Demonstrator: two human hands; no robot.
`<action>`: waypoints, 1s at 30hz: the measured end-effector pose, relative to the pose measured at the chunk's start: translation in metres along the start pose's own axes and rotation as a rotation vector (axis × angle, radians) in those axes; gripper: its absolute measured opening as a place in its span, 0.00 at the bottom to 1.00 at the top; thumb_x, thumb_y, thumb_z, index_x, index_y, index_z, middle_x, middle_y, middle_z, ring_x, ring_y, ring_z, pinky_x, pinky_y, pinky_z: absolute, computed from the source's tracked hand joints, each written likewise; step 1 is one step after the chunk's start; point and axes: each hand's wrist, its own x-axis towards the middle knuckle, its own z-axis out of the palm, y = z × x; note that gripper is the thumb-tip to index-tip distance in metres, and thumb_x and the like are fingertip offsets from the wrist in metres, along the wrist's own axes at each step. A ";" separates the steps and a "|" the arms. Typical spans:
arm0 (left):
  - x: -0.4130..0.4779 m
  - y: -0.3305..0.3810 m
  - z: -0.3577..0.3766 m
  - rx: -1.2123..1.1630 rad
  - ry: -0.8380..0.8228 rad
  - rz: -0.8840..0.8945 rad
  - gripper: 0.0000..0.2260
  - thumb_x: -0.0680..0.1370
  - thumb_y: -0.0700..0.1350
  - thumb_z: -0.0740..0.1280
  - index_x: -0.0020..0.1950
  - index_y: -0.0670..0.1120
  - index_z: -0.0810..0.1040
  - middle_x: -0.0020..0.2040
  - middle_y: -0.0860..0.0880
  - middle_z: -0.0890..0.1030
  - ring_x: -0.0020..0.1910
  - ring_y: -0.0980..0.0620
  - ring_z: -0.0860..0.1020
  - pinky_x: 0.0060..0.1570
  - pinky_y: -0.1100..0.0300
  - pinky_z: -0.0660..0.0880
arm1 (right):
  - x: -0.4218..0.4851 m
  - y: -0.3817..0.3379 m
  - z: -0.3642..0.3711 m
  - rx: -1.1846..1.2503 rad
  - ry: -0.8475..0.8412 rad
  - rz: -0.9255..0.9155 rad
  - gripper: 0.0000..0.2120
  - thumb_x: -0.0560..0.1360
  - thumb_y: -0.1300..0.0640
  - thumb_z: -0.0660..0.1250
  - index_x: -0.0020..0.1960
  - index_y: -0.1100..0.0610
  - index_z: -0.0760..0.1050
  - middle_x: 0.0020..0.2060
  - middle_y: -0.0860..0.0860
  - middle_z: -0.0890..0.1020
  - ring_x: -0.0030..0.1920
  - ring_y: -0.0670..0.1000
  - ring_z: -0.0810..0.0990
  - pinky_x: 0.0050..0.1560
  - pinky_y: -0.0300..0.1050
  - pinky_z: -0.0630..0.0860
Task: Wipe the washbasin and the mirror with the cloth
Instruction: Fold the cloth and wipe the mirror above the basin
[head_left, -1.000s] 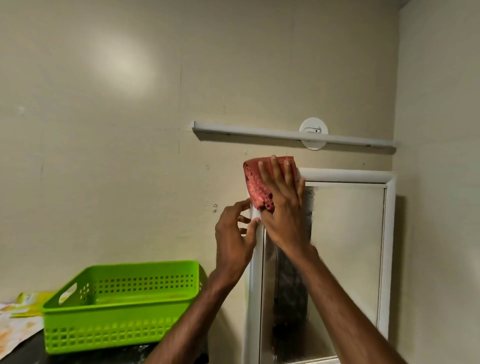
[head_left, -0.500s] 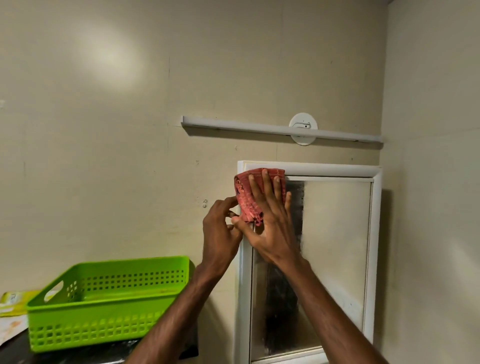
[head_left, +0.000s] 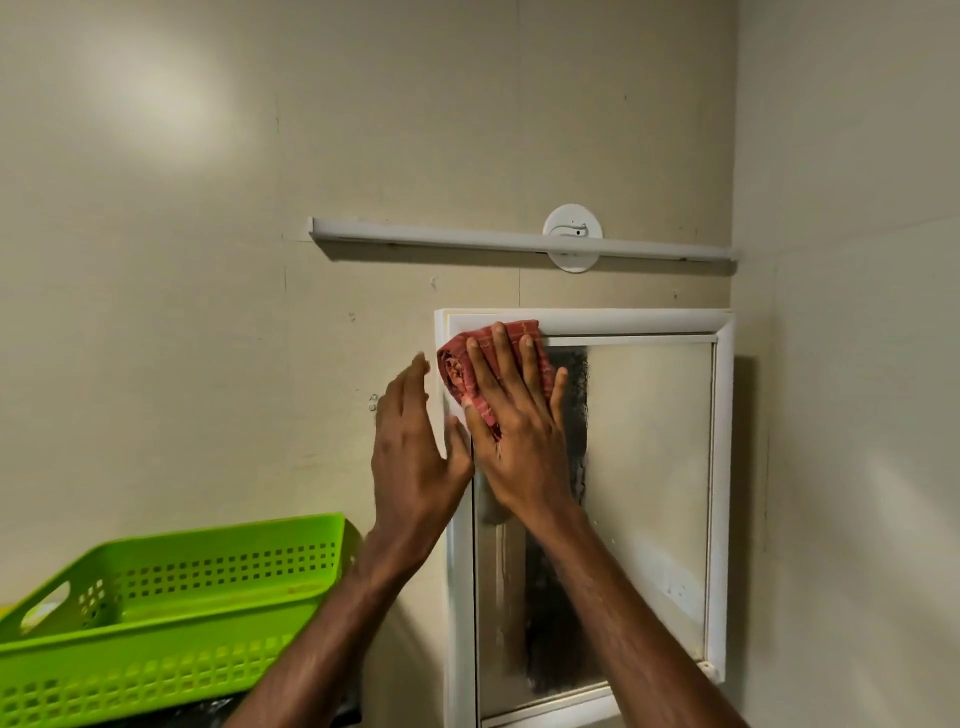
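Right hand (head_left: 519, 421): is lying flat, fingers straight and spread, and is pressing the cloth against the mirror without curling round it.
Cloth (head_left: 457, 366): red and bunched, is sitting under the right palm at the mirror's top left corner, with its upper edge overlapping the white frame.
Left hand (head_left: 415, 457): is hovering open just left of the right hand, fingers straight and pointing up, holding nothing; it is blurred, and its thumb is reaching toward the frame's left edge.
Mirror (head_left: 649, 467): is hanging upright on the wall, with a dark mottled band showing down the glass just right of the right hand.
White frame (head_left: 723, 467): is running round all four sides of the glass.
White rail (head_left: 441, 240): is running level along the wall above the mirror, crossing a round white mount (head_left: 572, 228).
Green basket (head_left: 171, 603): perforated plastic, is sitting low at the left, well apart from the mirror.
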 end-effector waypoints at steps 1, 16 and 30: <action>0.000 0.006 0.001 0.038 0.008 0.017 0.30 0.76 0.44 0.65 0.77 0.44 0.64 0.71 0.46 0.71 0.66 0.46 0.73 0.66 0.50 0.74 | -0.001 0.005 -0.001 -0.016 0.003 0.002 0.29 0.85 0.41 0.51 0.84 0.45 0.49 0.84 0.48 0.49 0.84 0.53 0.44 0.79 0.74 0.44; 0.003 0.028 0.035 0.359 -0.064 0.058 0.40 0.71 0.33 0.70 0.81 0.42 0.58 0.80 0.39 0.58 0.72 0.37 0.65 0.66 0.50 0.72 | -0.016 0.131 -0.035 -0.048 0.155 0.155 0.28 0.85 0.49 0.56 0.83 0.46 0.55 0.84 0.49 0.56 0.84 0.54 0.49 0.79 0.73 0.50; 0.002 0.021 0.037 0.372 -0.077 0.076 0.33 0.78 0.36 0.65 0.81 0.42 0.56 0.81 0.42 0.55 0.67 0.40 0.70 0.61 0.52 0.73 | -0.018 0.202 -0.055 -0.087 0.242 0.293 0.25 0.86 0.50 0.53 0.82 0.49 0.56 0.83 0.50 0.59 0.84 0.52 0.52 0.80 0.69 0.54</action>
